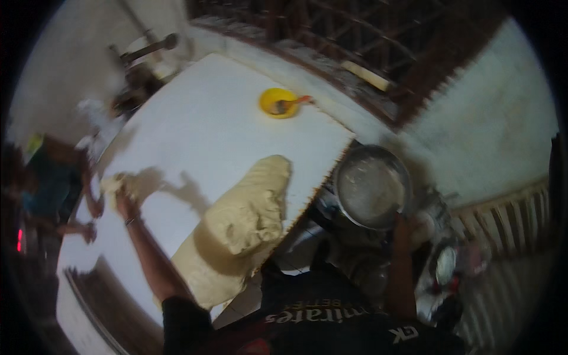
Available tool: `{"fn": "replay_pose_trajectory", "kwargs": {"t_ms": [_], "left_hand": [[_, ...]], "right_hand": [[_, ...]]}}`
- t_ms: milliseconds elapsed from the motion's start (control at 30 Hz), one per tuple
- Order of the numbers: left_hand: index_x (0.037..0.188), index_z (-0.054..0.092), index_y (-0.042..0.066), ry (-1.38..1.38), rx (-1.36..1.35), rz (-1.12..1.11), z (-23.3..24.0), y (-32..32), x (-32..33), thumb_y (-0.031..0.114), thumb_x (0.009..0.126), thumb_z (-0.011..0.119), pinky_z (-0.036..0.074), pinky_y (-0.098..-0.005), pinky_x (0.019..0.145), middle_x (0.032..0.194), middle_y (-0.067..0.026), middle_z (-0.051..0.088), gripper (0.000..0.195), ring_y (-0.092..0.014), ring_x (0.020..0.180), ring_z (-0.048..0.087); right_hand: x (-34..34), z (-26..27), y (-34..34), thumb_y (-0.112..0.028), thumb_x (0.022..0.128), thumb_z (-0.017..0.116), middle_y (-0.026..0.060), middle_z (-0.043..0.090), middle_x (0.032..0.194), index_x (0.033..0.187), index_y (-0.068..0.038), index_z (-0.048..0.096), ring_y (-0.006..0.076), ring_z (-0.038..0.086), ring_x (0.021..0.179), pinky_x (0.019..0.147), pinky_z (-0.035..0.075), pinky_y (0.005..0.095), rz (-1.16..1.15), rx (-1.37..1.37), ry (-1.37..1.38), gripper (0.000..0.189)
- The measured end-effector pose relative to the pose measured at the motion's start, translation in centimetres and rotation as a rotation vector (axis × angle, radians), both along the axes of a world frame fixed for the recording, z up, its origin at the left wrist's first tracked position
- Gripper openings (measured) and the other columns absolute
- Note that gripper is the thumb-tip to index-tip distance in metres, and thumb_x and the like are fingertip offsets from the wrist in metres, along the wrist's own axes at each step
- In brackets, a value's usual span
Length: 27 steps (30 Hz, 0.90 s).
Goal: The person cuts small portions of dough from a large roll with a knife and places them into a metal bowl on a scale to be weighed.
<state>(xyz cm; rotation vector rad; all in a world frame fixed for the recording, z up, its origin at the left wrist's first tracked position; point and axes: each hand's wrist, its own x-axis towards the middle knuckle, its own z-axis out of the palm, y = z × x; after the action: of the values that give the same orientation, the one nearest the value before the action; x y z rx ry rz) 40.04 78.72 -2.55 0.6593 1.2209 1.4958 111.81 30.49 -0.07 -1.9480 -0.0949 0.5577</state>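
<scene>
My left hand (125, 205) reaches across the white table and holds a pale, crumpled lump of dough or cloth (116, 186) near its far left edge; which of the two it is, I cannot tell. On my right, my right hand (399, 215) is at the near rim of a round metal basin (372, 186) beside the table. Its fingers are dark and blurred, so their grip cannot be made out. Between my arms a long, thick mass of pale dough (230, 226) lies along the table's near edge, folded and lumpy on its right side.
A yellow bowl (278, 103) with an orange-handled utensil (296, 102) stands at the table's back. Another person (53, 177) is at the left edge, hands near the table. A dark curved trough-like object (106, 306) lies at the lower left. Behind the table runs a ledge with a metal grille (346, 35).
</scene>
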Motion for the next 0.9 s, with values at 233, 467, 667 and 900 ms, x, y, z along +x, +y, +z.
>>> {"fn": "replay_pose_trajectory", "kwargs": {"t_ms": [233,467,667,900], "left_hand": [[0.154,0.041,0.018,0.441,-0.065,-0.334,-2.9,-11.9,12.8,0.038,0.100,0.055,0.023,-0.0505,0.117,0.157,-0.0093,0.041,0.059,-0.025,0.145,0.037],[0.146,0.049,0.014,0.382,-0.289,-0.353,-1.1,-32.2,19.9,0.035,0.098,0.058,0.029,-0.0491,0.111,0.149,-0.0113,0.051,0.053,-0.027,0.139,0.046],[0.145,0.051,0.017,0.549,-0.424,-0.223,1.4,-42.0,17.3,0.040,0.094,0.060,0.032,-0.0499,0.104,0.147,-0.0122,0.052,0.056,-0.027,0.135,0.049],[0.136,0.053,-0.007,0.694,-0.229,-0.065,-1.1,-46.6,3.9,0.025,0.089,0.072,0.046,-0.0434,0.103,0.136,-0.0231,0.058,0.060,-0.031,0.123,0.058]], "right_hand": [[7.1,5.7,-9.3,-0.011,0.086,0.065,0.0176,0.061,0.118,0.137,0.003,0.044,0.0276,0.064,0.096,0.070,0.053,0.0379,-0.529,0.275,-0.355,0.057],[16.3,3.6,-17.7,-0.007,0.084,0.065,0.0167,0.062,0.100,0.133,0.003,0.041,0.0240,0.063,0.063,0.047,0.050,0.0361,-0.902,0.441,-0.401,0.056],[19.3,-0.3,-19.4,-0.014,0.087,0.072,0.0206,0.063,0.108,0.127,0.004,0.049,0.0208,0.062,0.057,0.046,0.051,0.0328,-0.845,0.603,-0.056,0.049],[10.0,-2.0,-18.3,-0.042,0.106,0.036,0.0144,0.062,0.088,0.112,-0.001,0.046,0.0230,0.060,0.070,0.056,0.052,0.0361,-0.784,0.565,-0.160,0.043]]}}
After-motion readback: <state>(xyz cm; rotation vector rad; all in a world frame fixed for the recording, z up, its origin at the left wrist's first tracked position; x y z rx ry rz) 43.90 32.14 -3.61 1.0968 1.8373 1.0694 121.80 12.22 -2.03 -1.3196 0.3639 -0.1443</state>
